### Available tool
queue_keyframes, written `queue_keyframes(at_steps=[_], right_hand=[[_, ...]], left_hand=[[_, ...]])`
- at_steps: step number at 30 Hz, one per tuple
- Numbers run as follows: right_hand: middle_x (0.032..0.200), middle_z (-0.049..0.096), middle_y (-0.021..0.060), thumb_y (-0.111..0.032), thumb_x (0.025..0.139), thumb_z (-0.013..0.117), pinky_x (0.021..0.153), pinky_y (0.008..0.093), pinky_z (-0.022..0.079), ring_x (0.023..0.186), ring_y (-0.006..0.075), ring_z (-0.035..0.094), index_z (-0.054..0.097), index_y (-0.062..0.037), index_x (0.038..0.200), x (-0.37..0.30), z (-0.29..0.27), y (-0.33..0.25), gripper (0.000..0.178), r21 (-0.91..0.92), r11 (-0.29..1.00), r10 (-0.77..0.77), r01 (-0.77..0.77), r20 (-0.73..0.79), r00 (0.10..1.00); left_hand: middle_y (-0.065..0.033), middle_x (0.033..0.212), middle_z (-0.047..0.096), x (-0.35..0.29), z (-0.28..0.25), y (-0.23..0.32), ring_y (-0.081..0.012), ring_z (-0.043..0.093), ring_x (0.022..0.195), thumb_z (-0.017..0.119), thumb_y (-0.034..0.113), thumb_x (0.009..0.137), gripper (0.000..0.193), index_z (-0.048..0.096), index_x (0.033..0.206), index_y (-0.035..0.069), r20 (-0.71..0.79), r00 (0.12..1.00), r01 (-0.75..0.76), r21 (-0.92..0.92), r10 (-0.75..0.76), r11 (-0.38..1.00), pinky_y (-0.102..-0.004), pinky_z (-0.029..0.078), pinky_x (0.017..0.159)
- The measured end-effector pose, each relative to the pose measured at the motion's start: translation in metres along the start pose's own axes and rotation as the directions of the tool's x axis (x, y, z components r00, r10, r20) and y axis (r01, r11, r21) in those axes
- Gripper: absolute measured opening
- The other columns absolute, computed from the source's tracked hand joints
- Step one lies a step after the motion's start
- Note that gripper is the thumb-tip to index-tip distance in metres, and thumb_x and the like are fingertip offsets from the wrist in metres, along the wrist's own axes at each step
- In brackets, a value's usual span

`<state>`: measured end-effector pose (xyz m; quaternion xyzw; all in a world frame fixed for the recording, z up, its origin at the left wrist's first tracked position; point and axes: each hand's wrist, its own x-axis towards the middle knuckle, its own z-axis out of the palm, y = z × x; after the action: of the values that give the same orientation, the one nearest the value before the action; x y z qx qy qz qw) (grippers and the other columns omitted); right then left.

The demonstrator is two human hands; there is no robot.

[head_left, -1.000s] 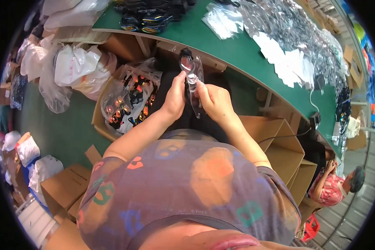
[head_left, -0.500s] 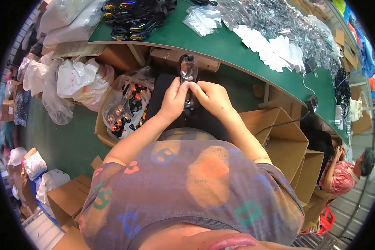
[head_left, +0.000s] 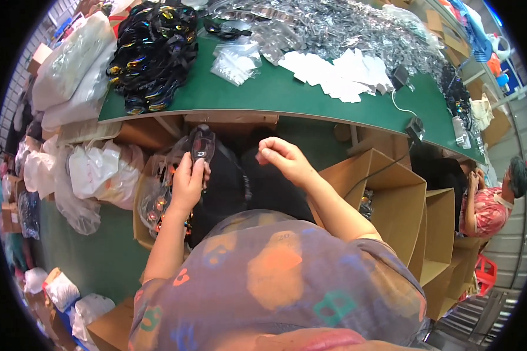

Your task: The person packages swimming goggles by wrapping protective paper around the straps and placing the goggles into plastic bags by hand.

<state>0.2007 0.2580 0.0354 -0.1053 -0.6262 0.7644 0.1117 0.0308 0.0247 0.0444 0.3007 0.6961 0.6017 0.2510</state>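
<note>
My left hand (head_left: pixel 187 184) is closed around the lower end of a clear plastic goggle case (head_left: pixel 203 142) with something dark inside. The case stands tilted up over my left thigh, beside an open carton (head_left: pixel 139 219) lined with a clear bag. Orange mirrored goggles (head_left: pixel 158 205) lie in that bag, partly hidden by my left forearm. Over my lap, apart from the case, my right hand (head_left: pixel 288 162) is raised with thumb and fingertips drawn together. Whether anything small is between them cannot be made out.
The green table (head_left: pixel 216 99) curves ahead, bearing a heap of black-strapped goggles (head_left: pixel 155 58), small clear bags (head_left: pixel 236 61), white papers (head_left: pixel 339 73) and piled clear cases (head_left: pixel 357 35). Open cartons (head_left: pixel 386 193) stand at my right; a seated person (head_left: pixel 489 210) is beyond. White sacks (head_left: pixel 102 172) lie left.
My hands have parted. The left has carried the goggle case left toward the bag-lined carton, while the right has let go of it and drawn away. The view has shifted, showing more of the table.
</note>
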Motion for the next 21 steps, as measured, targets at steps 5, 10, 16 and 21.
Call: queue_keyframes(at_steps=[5, 10, 16, 21], right_hand=[[0.159, 0.033, 0.0086, -0.008, 0.081, 0.066, 0.119, 0.0395, 0.028, 0.147, 0.0214, 0.033, 0.031, -0.0081, 0.156, 0.017, 0.026, 0.007, 0.082, -0.021, 0.989, -0.131, 0.144, 0.307, 0.943], [0.093, 0.065, 0.0012, -0.015, 0.098, 0.064, 0.082, 0.0282, 0.052, 0.088, 0.0105, 0.062, 0.067, -0.0038, 0.113, 0.015, 0.023, 0.020, 0.019, -0.023, 0.995, 0.098, -0.095, 0.268, 0.958], [0.095, 0.070, 0.0040, -0.020, 0.095, 0.073, 0.079, 0.0309, 0.054, 0.086, 0.0121, 0.064, 0.067, -0.0021, 0.120, -0.004, -0.023, -0.021, 0.031, -0.401, 0.916, 0.055, -0.010, 0.100, 0.993], [0.090, 0.069, 0.0031, -0.020, 0.095, 0.069, 0.077, 0.0296, 0.053, 0.078, 0.0134, 0.063, 0.072, -0.0025, 0.105, 0.055, -0.086, -0.090, 0.021, -0.654, 0.753, -0.250, 0.075, -0.178, 0.952]], left_hand=[[-0.0058, 0.079, 0.062, -0.007, 0.016, 0.031, -0.0153, 0.061, 0.069, 0.055, 0.018, 0.102, 0.016, 0.052, 0.104, 0.002, 0.341, 0.940, -0.090, 0.207, 0.014, 0.974, -0.0312, 0.050, 0.065], [-0.0203, 0.091, 0.067, 0.000, 0.008, 0.034, -0.0383, 0.067, 0.083, 0.058, 0.018, 0.100, 0.026, 0.056, 0.119, 0.001, 0.255, 0.939, -0.321, 0.410, 0.230, 0.854, -0.0417, 0.053, 0.073], [-0.0272, 0.103, 0.067, 0.019, -0.024, -0.010, -0.0458, 0.065, 0.096, 0.056, 0.017, 0.099, 0.029, 0.055, 0.123, 0.000, 0.042, 0.977, -0.178, 0.706, 0.211, 0.685, -0.0508, 0.052, 0.084], [-0.0153, 0.084, 0.067, 0.005, 0.019, -0.044, -0.0275, 0.068, 0.077, 0.053, 0.019, 0.103, 0.023, 0.053, 0.116, 0.000, 0.131, 0.984, 0.081, 0.279, -0.121, 0.957, -0.0377, 0.053, 0.068]])
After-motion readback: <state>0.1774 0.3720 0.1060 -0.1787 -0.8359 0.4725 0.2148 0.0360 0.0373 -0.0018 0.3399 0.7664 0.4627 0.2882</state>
